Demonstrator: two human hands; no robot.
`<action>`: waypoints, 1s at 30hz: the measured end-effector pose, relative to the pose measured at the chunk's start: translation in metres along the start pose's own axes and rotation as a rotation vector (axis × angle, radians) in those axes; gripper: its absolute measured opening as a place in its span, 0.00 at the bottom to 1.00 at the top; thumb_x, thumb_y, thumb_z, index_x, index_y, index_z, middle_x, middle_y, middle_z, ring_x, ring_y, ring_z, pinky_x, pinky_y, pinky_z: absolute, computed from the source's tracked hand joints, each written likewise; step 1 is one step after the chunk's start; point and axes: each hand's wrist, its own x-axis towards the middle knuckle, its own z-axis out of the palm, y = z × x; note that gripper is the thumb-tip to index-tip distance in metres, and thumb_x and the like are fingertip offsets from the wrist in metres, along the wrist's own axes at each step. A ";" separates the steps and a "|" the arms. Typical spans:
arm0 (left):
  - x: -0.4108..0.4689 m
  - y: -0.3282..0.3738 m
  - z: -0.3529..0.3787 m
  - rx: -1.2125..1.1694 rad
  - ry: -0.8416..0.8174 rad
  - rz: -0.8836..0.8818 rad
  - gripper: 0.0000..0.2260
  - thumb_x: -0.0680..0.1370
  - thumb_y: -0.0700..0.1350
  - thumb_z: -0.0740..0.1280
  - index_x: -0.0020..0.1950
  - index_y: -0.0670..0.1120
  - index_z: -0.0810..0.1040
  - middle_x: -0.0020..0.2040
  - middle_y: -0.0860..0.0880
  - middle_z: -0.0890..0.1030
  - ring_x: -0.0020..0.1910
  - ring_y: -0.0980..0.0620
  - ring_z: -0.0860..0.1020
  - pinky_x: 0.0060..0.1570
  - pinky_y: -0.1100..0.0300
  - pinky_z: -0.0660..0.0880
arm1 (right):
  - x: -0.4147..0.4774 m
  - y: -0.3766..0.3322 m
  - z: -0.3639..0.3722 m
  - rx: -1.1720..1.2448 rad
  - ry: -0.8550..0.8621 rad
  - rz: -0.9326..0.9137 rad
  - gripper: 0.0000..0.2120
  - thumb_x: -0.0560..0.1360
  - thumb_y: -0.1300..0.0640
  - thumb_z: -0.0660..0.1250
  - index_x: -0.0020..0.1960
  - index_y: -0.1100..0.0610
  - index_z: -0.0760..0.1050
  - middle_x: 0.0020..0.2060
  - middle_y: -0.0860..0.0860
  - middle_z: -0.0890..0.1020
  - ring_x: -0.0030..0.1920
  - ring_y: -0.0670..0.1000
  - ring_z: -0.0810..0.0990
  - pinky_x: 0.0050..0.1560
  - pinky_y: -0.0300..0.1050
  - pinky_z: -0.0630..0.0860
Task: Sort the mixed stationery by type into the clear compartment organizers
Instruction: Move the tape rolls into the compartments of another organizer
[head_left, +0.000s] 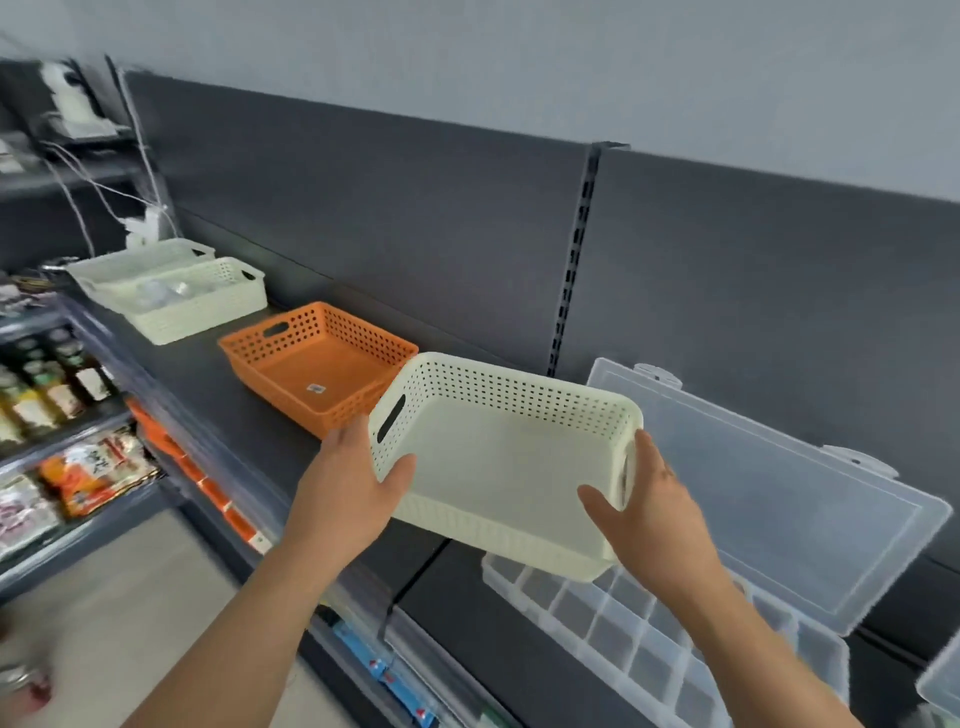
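Head view: empty cream basket tilts over the clear organizer's end. Grip-wise, left hand and right hand hold its sides.

Left hand, right hand, both gripping.

We're in a shop, probably a convenience store: dark slotted shelving, packaged snacks, bottles racked below.

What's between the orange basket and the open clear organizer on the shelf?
In the head view, the cream basket, gripped by the left hand and right hand, is between the orange basket and the clear organizer.
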 end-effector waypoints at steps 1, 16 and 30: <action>0.002 -0.011 -0.010 -0.001 0.043 -0.025 0.23 0.76 0.57 0.64 0.67 0.49 0.67 0.58 0.48 0.73 0.52 0.51 0.73 0.43 0.57 0.72 | 0.009 -0.013 0.008 0.023 -0.014 -0.041 0.33 0.74 0.48 0.67 0.74 0.50 0.54 0.61 0.48 0.75 0.45 0.48 0.74 0.37 0.40 0.73; 0.071 -0.215 -0.148 0.064 0.393 -0.281 0.17 0.76 0.54 0.65 0.61 0.49 0.71 0.50 0.49 0.72 0.47 0.52 0.71 0.38 0.58 0.68 | 0.115 -0.246 0.194 0.271 -0.235 -0.336 0.20 0.75 0.55 0.67 0.65 0.52 0.66 0.46 0.42 0.76 0.44 0.42 0.76 0.34 0.34 0.71; 0.234 -0.391 -0.220 0.051 0.187 -0.319 0.14 0.73 0.57 0.63 0.53 0.50 0.72 0.47 0.50 0.76 0.41 0.54 0.76 0.37 0.55 0.76 | 0.256 -0.424 0.325 0.139 -0.307 -0.398 0.11 0.74 0.53 0.68 0.55 0.51 0.71 0.45 0.46 0.79 0.43 0.48 0.78 0.38 0.45 0.76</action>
